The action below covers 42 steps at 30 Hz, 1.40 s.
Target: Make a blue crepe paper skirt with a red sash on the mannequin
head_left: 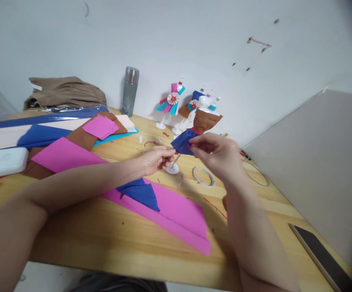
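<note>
A small white mannequin on a round-footed stand wears a brown paper top, a red waistband and a blue paper skirt. The lower left edge of that skirt is pinched between the thumb and fingers of my left hand. At the skirt's right side, my right hand has its thumb and forefinger closed on a small red piece, held against the blue paper. The fingers partly cover it. Just behind stand two more dressed mannequins, one with a pink and turquoise outfit.
A pink paper strip with blue scraps lies in front. Tape rolls, one a white ring, sit near the stand. Stacked coloured papers, a white box and brown cloth are left; a bottle stands behind, a phone right.
</note>
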Each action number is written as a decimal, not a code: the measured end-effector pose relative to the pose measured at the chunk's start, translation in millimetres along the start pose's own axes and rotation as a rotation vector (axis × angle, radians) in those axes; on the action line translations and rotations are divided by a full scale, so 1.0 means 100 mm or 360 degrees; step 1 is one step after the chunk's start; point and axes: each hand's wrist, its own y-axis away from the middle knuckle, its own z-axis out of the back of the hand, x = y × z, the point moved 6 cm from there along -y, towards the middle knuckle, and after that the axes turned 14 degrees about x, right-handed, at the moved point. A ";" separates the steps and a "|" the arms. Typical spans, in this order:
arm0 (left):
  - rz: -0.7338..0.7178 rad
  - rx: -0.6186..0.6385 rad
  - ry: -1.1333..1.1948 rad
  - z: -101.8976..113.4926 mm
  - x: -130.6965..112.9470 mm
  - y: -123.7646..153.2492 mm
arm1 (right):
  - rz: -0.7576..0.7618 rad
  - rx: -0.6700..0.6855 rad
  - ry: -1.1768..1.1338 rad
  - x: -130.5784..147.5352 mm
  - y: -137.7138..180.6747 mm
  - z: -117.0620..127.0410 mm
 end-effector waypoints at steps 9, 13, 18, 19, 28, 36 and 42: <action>0.0191 -0.0145 0.0113 0.11 0.13 0.04 | -0.0512 -0.0011 -0.0158 -0.93 -0.17 0.28; 0.0199 -0.0197 0.0021 0.11 0.14 0.10 | -0.0585 0.0266 -0.0138 -1.23 -0.26 -0.15; 0.0232 -0.0238 -0.0187 0.12 0.20 0.14 | -0.0515 0.0536 -0.0306 -1.19 -0.21 -0.50; 0.0237 -0.0232 -0.0205 0.12 0.21 0.15 | -0.0492 0.0559 -0.0349 -1.17 -0.21 -0.56; -0.0062 -0.0337 -0.0126 0.16 0.06 0.17 | -0.0317 0.0563 -0.0610 -0.98 -0.30 -0.96; -0.0201 -0.0285 0.0056 0.19 -0.18 0.16 | -0.0285 0.0635 -0.0729 -0.83 -0.24 -1.11; -0.0278 -0.0229 -0.0051 0.10 -0.24 0.18 | -0.0283 0.0679 -0.0803 -0.79 -0.23 -1.13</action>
